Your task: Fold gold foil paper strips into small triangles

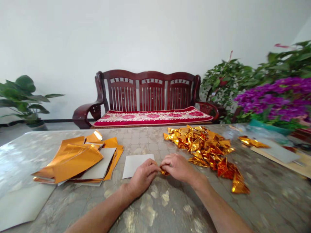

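My left hand (143, 176) and my right hand (177, 167) meet low over the middle of the table. Between their fingertips is a small piece of folded gold foil paper (164, 172), mostly hidden by the fingers. Both hands are closed in a pinch on it. Just behind my left hand lies a white paper square (136, 164). To the right spreads a pile of folded gold foil pieces (200, 144), a few trailing toward me. On the left sits a loose stack of flat gold foil sheets (73, 160), some with their pale side up.
The table (145, 213) has a patterned grey cover. A pale sheet (21, 207) lies at its left edge. Purple flowers (277, 98), clear plastic (257, 134) and cards (279, 150) are at the right. Beyond stands a wooden bench (152, 94).
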### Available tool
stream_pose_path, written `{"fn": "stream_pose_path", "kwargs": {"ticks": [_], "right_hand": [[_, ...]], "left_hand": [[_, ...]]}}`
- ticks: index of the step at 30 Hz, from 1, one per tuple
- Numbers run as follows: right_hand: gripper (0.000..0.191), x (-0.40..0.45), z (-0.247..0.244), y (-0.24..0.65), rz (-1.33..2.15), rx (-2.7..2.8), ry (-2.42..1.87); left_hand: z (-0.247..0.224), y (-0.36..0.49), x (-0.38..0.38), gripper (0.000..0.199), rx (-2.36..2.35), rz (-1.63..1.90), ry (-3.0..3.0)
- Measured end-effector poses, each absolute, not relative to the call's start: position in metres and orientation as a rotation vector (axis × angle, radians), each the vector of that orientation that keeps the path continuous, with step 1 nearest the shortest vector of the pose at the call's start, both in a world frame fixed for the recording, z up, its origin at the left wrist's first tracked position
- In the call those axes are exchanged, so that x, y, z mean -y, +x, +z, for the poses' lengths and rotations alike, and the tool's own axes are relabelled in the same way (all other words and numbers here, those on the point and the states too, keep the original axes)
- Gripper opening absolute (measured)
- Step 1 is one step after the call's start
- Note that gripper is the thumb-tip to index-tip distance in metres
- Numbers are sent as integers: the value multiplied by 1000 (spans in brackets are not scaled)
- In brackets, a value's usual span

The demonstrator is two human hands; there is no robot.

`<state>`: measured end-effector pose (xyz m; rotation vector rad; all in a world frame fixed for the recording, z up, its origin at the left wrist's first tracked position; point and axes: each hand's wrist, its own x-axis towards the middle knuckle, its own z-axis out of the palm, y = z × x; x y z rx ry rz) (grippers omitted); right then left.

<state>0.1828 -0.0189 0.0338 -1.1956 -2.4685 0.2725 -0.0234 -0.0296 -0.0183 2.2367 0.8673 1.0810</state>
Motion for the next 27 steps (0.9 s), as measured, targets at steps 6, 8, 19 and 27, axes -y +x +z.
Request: {"fn": "stream_pose_path", "kwargs": {"ticks": [6,8,19,27], "right_hand": [[34,6,29,203,597,2166,-1079],[44,2,29,210,616,2142,-1040],[34,3,20,207,544,2256,-945],[32,0,8,204,472,2328,-998]], "left_hand": [[-24,-28,22,19,-990,1240,2148],[-24,-30,20,18,-1029,1260,2131],[-22,-33,19,14,-1083,1271,2145],[-23,-38,18,18,-1050,1086,2248]]}}
